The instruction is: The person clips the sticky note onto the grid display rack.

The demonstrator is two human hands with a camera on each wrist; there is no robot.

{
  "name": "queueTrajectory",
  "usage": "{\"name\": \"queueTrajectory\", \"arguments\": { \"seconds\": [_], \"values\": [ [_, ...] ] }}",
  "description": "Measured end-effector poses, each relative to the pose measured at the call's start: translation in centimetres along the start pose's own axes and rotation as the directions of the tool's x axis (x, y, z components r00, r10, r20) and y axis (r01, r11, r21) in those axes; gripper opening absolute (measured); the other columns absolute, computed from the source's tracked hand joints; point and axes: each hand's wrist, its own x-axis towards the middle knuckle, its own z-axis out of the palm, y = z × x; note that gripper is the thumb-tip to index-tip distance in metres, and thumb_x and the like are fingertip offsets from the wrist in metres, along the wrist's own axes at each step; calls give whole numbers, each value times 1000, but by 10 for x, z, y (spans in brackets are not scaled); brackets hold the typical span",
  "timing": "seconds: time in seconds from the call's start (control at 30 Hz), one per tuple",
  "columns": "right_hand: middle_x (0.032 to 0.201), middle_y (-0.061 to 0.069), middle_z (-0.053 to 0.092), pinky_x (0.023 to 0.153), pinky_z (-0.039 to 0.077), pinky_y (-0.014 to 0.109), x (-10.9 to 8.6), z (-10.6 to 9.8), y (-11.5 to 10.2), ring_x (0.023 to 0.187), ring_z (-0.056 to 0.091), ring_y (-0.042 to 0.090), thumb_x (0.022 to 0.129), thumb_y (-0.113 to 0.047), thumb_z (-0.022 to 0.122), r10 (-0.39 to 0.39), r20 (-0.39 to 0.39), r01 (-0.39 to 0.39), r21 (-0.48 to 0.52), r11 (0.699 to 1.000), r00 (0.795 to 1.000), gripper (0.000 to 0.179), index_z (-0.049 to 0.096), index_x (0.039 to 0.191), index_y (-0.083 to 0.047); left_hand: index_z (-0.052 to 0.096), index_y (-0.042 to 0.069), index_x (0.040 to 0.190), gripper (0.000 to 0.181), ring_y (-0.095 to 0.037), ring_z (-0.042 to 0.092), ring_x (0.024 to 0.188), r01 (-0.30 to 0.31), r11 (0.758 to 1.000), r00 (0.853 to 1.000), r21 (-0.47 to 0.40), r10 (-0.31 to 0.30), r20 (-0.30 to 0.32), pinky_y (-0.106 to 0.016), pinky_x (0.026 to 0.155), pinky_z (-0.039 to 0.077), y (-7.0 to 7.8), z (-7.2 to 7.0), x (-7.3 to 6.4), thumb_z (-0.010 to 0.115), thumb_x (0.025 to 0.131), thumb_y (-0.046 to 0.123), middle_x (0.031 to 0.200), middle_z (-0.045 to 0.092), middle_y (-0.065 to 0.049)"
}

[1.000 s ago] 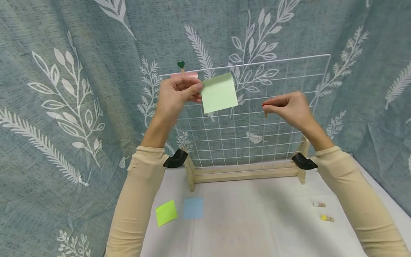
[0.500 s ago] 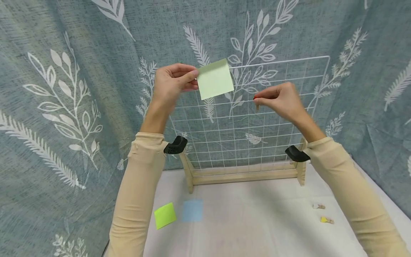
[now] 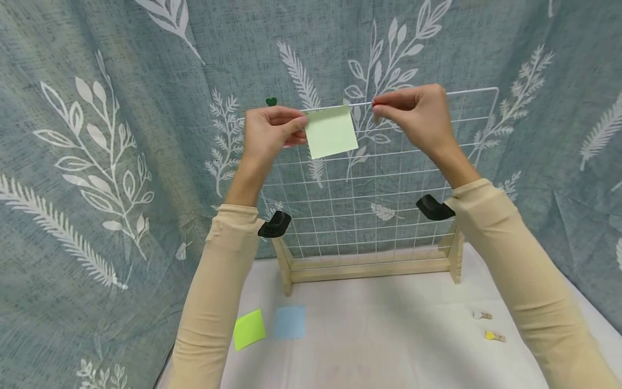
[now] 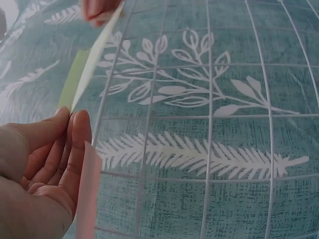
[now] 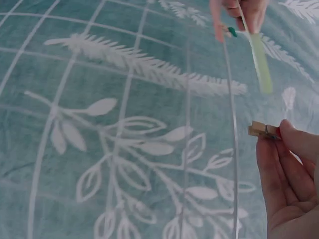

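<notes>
My left hand [image 3: 272,132] pinches the left edge of a pale green sticky note [image 3: 331,132], held up at the top rail of a white wire grid panel [image 3: 471,91]. The left wrist view shows this note edge-on, with a greener strip folded along it. To its right, my right hand [image 3: 420,113] pinches a small wooden clothespin [image 5: 264,130] by its red end; the clothespin is apart from both note and rail. Behind my left hand, a green heart clothespin [image 3: 271,101] sits on the rail with a pink sticky note [image 4: 88,194], mostly hidden in the head view.
The grid stands in a wooden base [image 3: 369,270] on a white table. A lime sticky note [image 3: 249,329] and a blue one [image 3: 290,322] lie at front left. At right lie a white clothespin [image 3: 482,315] and a yellow one [image 3: 495,336]. A patterned curtain [image 3: 146,302] hangs behind.
My right hand has risen and moved left with the clothespin, up to the rail's height. The left hand lifted the pale green note, then lowered it and shifted slightly right.
</notes>
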Motion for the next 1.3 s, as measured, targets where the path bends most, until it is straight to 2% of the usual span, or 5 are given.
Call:
{"name": "queueTrajectory", "arguments": {
  "seconds": [0.23, 0.4, 0.73, 1.03, 1.3],
  "values": [
    [99, 15, 74, 81, 57, 20, 24, 22, -15, 82, 71, 3, 84, -6, 78, -3, -3, 3, 84, 996, 1000, 20, 75, 101, 4, 73, -7, 97, 14, -12, 65, 52, -4, 999, 1000, 46, 5, -22, -17, 42, 46, -8, 7, 1, 74, 87, 3, 66, 69, -2],
    [102, 18, 72, 83, 58, 23, 33, 33, -21, 88, 72, 11, 83, -3, 77, -5, 11, 4, 116, 993, 1000, 22, 74, 104, 5, 74, -8, 99, 17, -12, 65, 49, 34, 999, 997, 19, -33, -64, -18, 43, 51, -10, 10, 5, 74, 86, 4, 65, 68, -4],
    [105, 18, 72, 85, 57, 21, 43, 45, -25, 93, 72, 15, 87, 0, 72, 6, 75, -10, 59, 998, 997, 19, 73, 105, 5, 75, -6, 98, 19, -12, 65, 49, 47, 996, 992, 80, -37, -117, -24, 49, 58, -13, 11, 7, 76, 86, 8, 71, 70, -6],
    [108, 14, 72, 86, 57, 23, 58, 50, -24, 95, 72, 16, 86, -5, 75, 68, 145, -62, -46, 997, 987, 21, 74, 106, 0, 75, -6, 98, 18, -10, 60, 45, 21, 994, 991, 111, -6, -131, -21, 45, 54, -22, 23, 10, 74, 87, 8, 81, 71, -21],
    [108, 13, 72, 85, 57, 23, 61, 58, -22, 95, 72, 16, 87, -5, 74, 78, 164, -68, -66, 995, 983, 22, 74, 108, 0, 73, -9, 101, 18, -9, 57, 44, -4, 996, 987, 90, 18, -160, -21, 45, 55, -27, 25, 11, 71, 90, 5, 76, 70, -17]
  ]
}}
